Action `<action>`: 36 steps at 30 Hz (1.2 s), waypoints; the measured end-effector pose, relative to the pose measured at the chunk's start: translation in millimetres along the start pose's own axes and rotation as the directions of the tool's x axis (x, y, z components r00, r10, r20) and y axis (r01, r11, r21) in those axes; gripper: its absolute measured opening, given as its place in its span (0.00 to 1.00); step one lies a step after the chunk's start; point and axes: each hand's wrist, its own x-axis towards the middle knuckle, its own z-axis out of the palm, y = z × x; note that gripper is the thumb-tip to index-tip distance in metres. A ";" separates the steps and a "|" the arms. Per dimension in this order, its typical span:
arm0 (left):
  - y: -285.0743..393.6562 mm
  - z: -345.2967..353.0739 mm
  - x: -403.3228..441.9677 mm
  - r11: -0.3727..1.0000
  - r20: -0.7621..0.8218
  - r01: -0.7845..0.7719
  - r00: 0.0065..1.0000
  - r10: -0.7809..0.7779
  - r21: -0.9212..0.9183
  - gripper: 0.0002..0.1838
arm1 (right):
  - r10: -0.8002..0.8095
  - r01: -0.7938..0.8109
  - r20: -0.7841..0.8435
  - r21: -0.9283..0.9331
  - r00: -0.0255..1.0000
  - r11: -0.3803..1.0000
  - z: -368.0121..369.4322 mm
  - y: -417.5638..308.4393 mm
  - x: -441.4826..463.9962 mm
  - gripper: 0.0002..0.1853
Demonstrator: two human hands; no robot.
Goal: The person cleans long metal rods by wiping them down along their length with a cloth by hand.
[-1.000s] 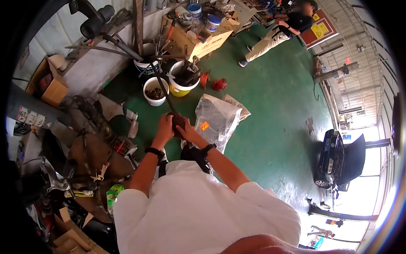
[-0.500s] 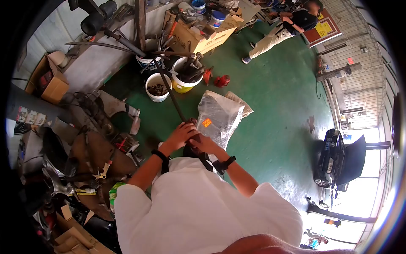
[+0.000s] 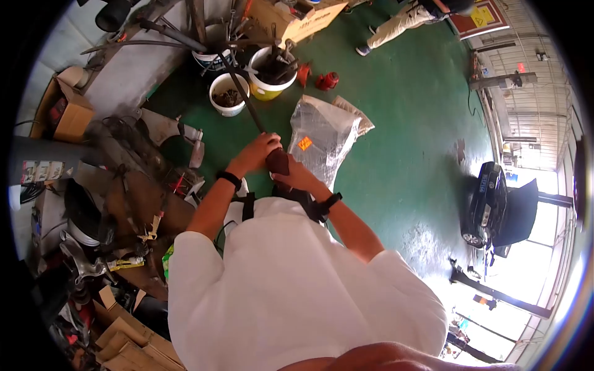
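Note:
A long dark rod runs from beside the buckets down to my hands. My left hand is closed around its near end, fingers curled over the top. Just below, between the two hands, is a reddish-brown piece whose kind I cannot make out. My right hand grips this piece from the right; whether it is joined to the rod is hidden by my fingers. Past my right hand, a bundle wrapped in clear plastic with an orange label lies on the floor.
A white bucket of small parts and a white-and-yellow bucket of tools stand ahead, near a red bottle jack. Metal parts clutter the left. A person stands far ahead; a dark car is at right.
The view has tilted, so the surroundings sit higher. Both hands have shifted slightly forward with the rod's near end, and more of the reddish-brown piece shows between them.

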 end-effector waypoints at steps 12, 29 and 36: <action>30.0 -65.2 -89.8 0.987 -0.071 0.147 0.986 -0.151 -0.066 0.27 | -0.223 0.432 0.546 -0.290 0.807 0.854 7.3 -71.3 25.5 0.27; 148.1 -17.9 -150.9 0.372 -0.141 0.817 0.346 -0.928 -0.440 0.37 | -0.769 0.962 0.593 -0.037 0.239 0.271 33.1 -73.4 104.7 0.16; 195.1 -52.8 -52.6 0.254 -0.178 0.880 0.197 -0.964 -0.403 0.33 | -0.771 0.854 0.602 0.274 0.207 0.443 22.0 -45.1 111.7 0.17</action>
